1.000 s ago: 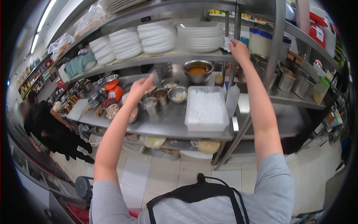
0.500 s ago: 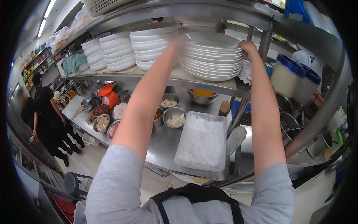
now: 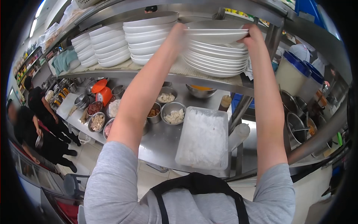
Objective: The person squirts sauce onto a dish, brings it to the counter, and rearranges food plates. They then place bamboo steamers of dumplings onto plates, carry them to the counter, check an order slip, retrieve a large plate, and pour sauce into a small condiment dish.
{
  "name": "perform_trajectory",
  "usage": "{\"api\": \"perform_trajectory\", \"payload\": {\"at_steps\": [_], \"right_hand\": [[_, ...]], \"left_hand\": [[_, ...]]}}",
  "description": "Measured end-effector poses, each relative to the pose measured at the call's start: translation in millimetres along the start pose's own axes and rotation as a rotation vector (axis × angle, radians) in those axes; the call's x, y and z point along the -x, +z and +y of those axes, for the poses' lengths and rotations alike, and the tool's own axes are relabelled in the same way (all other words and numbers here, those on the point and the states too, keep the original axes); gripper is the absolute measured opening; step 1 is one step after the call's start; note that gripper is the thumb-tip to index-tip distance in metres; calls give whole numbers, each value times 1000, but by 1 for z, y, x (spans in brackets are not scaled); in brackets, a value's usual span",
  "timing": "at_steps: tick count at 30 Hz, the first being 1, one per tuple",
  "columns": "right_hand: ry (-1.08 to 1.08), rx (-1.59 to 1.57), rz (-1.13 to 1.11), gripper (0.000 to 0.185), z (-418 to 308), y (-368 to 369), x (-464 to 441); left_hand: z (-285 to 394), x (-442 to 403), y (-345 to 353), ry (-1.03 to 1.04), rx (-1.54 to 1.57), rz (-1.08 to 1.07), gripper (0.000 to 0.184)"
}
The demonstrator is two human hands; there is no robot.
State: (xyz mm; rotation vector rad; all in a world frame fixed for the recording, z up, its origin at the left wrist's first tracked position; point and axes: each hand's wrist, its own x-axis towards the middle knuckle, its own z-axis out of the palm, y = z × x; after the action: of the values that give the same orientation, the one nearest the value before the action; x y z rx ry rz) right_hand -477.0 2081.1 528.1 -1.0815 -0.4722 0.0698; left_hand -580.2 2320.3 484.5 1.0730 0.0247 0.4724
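Both my hands grip a wide white plate (image 3: 213, 36) by its opposite edges, just above a stack of white plates (image 3: 218, 63) on the metal shelf. My left hand (image 3: 179, 34) is closed on the plate's left edge; its fingers are partly hidden and blurred. At the right edge, my right hand (image 3: 253, 36) has its fingers wrapped around the rim. The held plate is raised a little, with a gap showing below it on the right. Left of my left hand stand several stacks of white bowls, the nearest stack (image 3: 147, 39) close to my forearm.
Below, the steel counter (image 3: 158, 143) carries a plastic tub of white powder (image 3: 203, 140), a squeeze bottle (image 3: 238, 135), metal bowls of food (image 3: 174, 114) and an orange scale (image 3: 103, 95). Blue-lidded containers (image 3: 292, 71) stand right. Two people (image 3: 41, 102) are at far left.
The top plate has come up off the stack, held between my two hands. My view has shifted slightly. At far left, one person has moved closer.
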Motion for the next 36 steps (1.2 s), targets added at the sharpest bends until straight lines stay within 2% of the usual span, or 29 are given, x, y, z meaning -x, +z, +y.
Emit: {"api": "perform_trajectory", "payload": {"at_steps": [2,4,5,6,7,8,9,10,11,12,13,14,15,16,17,20,22,23,26,27,28,29,30,31,32,33,34,36], "right_hand": [[-44,10,164,25,-8,18,36],[-34,-30,215,24,-3,10,33],[-61,-136,196,21,3,-5,15],[-281,-181,-135,4,14,-38,10],[-143,-143,123,2,-5,-6,40],[-505,0,-42,5,-8,10,101],[-312,-169,158,7,-16,-7,77],[-541,-43,-44,14,-9,-35,72],[-188,-110,80,20,-24,-92,-2],[-58,-181,116,22,-35,-115,-18],[-158,-9,187,28,-38,-111,3],[-259,79,177,27,-32,-109,15],[-370,154,155,25,-27,-102,30],[-500,245,149,24,-20,-95,54],[-645,309,129,23,-10,-84,86],[-964,311,-43,23,23,-43,156],[-1001,192,-234,25,48,-15,192],[-970,203,-217,27,54,-10,209],[-568,120,-413,39,86,35,251],[-423,73,-500,44,94,51,277],[-268,24,-602,50,103,69,304],[-103,-17,-712,56,111,86,336],[59,-52,-827,62,115,100,372],[139,-69,-963,73,114,113,428],[405,-100,-1183,79,148,121,425],[431,-230,-1333,81,175,133,500],[583,-274,-1385,87,182,133,547],[857,-349,-1514,88,200,133,641]], "left_hand": [[6,-2,4,46,89,69,4],[-1,-29,-16,339,-226,-160,14],[14,-12,-2,230,-77,-93,14],[25,4,18,127,76,-18,14],[5,-48,5,163,138,-255,19],[-15,-100,-16,207,194,-483,26],[2,-59,13,149,154,-218,24],[23,-1,42,62,175,-79,16],[44,88,44,112,-38,-99,25],[30,65,48,117,175,-137,43],[25,64,53,96,185,-71,53],[21,76,56,23,337,-20,54],[11,80,65,94,292,55,54],[0,82,58,30,409,18,57],[-6,92,47,50,446,38,57],[-19,167,6,150,492,185,58],[-25,235,-18,204,493,278,60],[-28,272,-28,221,479,329,61],[-38,391,-54,247,370,495,64],[-37,441,-67,211,241,575,61],[-55,463,-93,339,342,560,51],[-61,510,-97,398,283,583,40],[-66,559,-96,337,281,655,40],[-73,604,-95,263,204,739,43],[-83,643,-93,229,164,834,51],[-107,723,-80,293,196,993,58],[-125,769,-66,326,186,1051,64],[-162,860,-37,323,248,1267,66]]}}
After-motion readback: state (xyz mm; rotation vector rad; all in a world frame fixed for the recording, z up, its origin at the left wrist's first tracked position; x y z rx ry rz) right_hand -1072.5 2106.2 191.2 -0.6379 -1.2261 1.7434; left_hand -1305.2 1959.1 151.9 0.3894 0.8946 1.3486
